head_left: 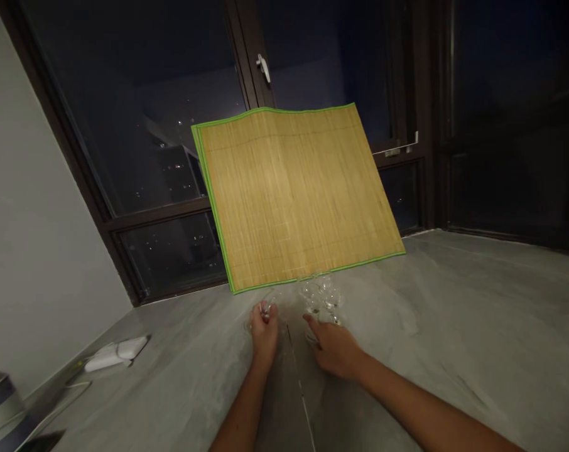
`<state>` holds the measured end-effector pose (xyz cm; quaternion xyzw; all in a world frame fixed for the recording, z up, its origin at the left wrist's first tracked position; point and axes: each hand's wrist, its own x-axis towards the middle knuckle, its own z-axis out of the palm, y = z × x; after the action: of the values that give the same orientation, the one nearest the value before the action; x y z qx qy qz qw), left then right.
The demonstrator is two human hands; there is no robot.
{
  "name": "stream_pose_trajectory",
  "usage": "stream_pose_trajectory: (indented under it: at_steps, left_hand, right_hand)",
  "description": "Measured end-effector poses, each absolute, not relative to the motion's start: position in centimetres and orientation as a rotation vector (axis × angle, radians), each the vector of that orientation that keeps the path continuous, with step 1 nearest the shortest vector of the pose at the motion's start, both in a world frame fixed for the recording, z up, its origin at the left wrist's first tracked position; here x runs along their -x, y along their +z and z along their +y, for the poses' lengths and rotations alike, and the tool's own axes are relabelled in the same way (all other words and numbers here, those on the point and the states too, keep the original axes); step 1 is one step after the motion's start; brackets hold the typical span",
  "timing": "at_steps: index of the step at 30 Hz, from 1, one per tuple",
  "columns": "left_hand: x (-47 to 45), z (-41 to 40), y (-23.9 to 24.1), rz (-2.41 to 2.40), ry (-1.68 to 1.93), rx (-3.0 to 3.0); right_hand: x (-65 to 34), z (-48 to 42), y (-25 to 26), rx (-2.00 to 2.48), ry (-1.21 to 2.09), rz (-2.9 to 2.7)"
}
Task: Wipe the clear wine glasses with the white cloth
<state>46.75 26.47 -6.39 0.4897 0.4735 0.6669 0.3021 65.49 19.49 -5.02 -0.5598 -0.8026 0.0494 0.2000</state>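
Observation:
My left hand (264, 329) has its fingers closed around a clear stemmed glass (268, 306) on the grey surface. To its right, my right hand (337, 350) reaches in with the index finger forward and the other fingers curled, gripping low on another clear stemmed glass (311, 291). Its fingers partly hide that glass. Further clear glasses (332, 297) stand close behind the right hand; their outlines overlap and are hard to separate. Just behind them, a bamboo mat (298, 194) with green edging leans upright against the window.
The grey stone-like surface (435, 351) has a thin seam running between my arms. At the left lie a white object with a cord (115, 353) and a striped cylindrical container (2, 408). Dark-framed windows with a white handle (263, 68) rise behind.

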Motion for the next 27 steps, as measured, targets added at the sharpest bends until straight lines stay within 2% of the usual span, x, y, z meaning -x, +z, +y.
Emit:
stream_pose_trajectory:
  at_steps: [7,13,19,27]
  left_hand:
    - [-47.6,25.5,-6.2,1.420,1.713,-1.533]
    - [-47.4,25.2,-5.7,1.478,1.658,-1.663]
    - [-47.8,24.5,-5.3,1.202,1.561,-1.795]
    - [-47.9,23.5,-4.6,1.096,1.502,-1.850]
  right_hand:
    - [-65.6,19.8,-5.5,1.561,0.157,-2.203]
    - [-65.6,19.7,-5.5,1.216,0.332,-2.029]
    - [-65.7,19.5,-5.0,0.943,0.266,-1.898]
    - [-65.8,19.3,-4.8,0.936,0.186,-1.883]
